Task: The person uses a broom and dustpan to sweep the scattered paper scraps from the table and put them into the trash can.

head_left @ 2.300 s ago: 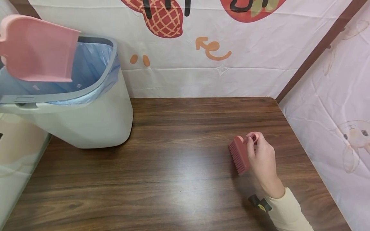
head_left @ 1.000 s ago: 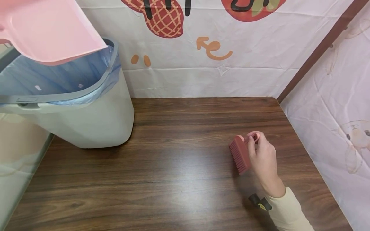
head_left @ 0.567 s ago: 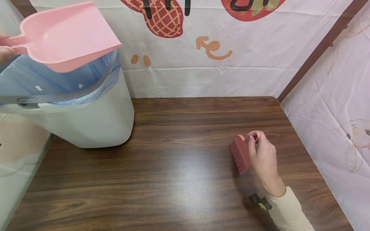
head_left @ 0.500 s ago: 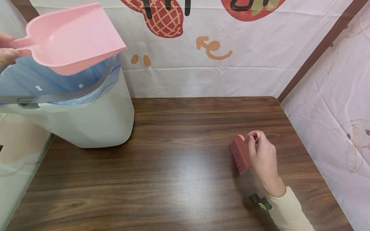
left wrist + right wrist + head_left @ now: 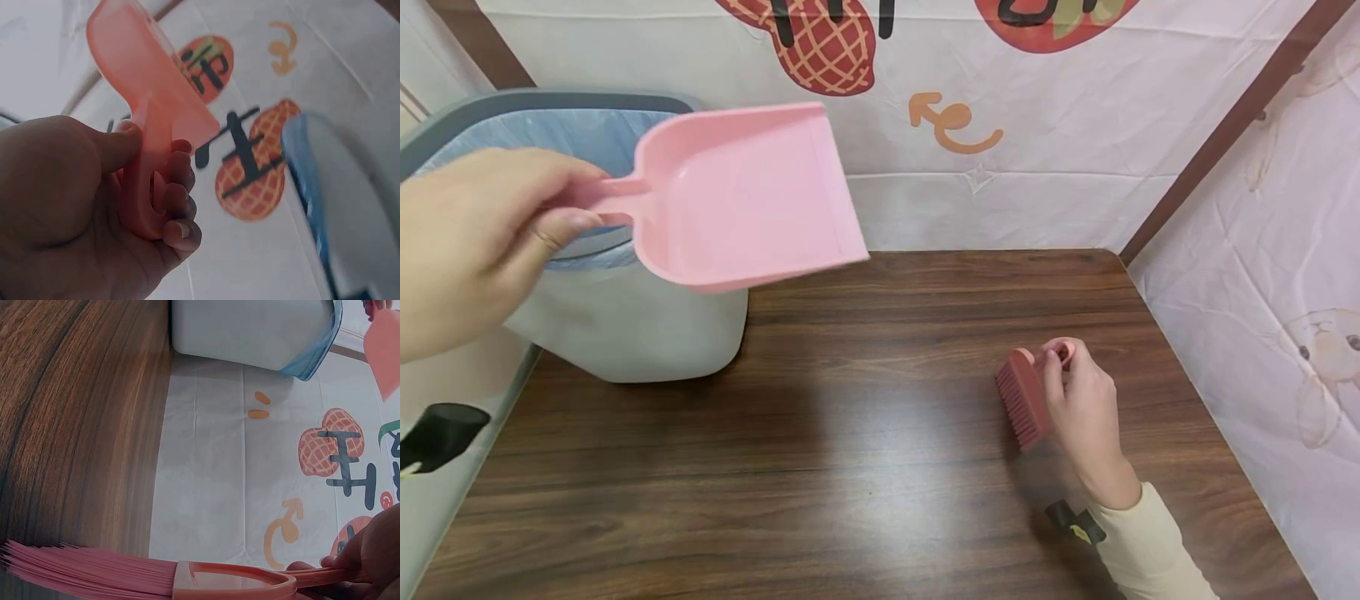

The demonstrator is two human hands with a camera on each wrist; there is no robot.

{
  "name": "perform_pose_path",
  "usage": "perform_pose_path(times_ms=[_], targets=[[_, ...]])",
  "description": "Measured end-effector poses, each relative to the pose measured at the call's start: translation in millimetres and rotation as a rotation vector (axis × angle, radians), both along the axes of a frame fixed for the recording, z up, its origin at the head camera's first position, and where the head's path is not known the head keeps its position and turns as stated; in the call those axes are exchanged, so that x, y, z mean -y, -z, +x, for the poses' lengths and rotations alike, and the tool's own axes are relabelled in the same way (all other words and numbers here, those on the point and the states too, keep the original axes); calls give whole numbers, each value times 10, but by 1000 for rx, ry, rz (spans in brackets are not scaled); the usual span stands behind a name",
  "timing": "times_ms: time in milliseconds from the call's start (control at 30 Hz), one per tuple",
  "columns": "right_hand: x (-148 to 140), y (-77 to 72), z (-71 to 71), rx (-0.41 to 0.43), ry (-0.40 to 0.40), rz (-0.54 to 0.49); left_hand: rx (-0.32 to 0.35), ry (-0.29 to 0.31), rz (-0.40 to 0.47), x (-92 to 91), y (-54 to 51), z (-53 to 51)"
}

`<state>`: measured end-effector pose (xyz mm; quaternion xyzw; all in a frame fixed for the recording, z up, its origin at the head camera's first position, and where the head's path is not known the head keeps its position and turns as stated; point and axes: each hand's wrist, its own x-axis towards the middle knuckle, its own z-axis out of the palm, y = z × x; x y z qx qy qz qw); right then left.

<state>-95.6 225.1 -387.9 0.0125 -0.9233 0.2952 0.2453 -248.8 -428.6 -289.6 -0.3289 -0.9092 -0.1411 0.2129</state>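
A pink dustpan (image 5: 745, 196) is held by its handle in my left hand (image 5: 490, 233), raised in front of the bin's right side. Its pan faces up, with nothing visible in it. In the left wrist view, thumb and fingers wrap the dustpan handle (image 5: 147, 169). On the right of the table my right hand (image 5: 1086, 408) grips the handle of a small pink hand brush (image 5: 1022, 400), its bristles turned left. The right wrist view has the brush bristles (image 5: 87, 569) over the wood.
A pale grey bin (image 5: 647, 325) with a blue liner (image 5: 580, 133) stands at the table's back left, partly hidden by the left hand and dustpan. A printed white cloth (image 5: 910, 208) hangs behind the brown wooden table (image 5: 865, 417). Another cloth (image 5: 1262, 333) lines the right side.
My left hand has come into view from the left edge, bringing the dustpan right and down from above the bin, pan now facing up. The right hand and brush stay put.
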Motion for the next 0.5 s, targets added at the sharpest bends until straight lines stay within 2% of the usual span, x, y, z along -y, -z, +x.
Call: perform_pose_path(times_ms=[67,100,133,167,233,400,500], targets=[[4,-4,-4,3,1,2,52,40,-44,-334,-65,223],[6,-6,-6,4,2,3,90,38,-62,-481,-92,329],[8,-7,-7,6,2,4,86,36,-113,-527,-51,349],[10,-8,-8,8,3,5,93,47,-133,-658,-72,427],[12,-10,-9,11,2,4,125,64,-128,-1012,-195,658],[18,-13,-3,13,-3,-9,123,73,-82,-1932,-594,1282],[21,-17,5,12,-3,-11,127,67,-86,-2210,-648,1465]])
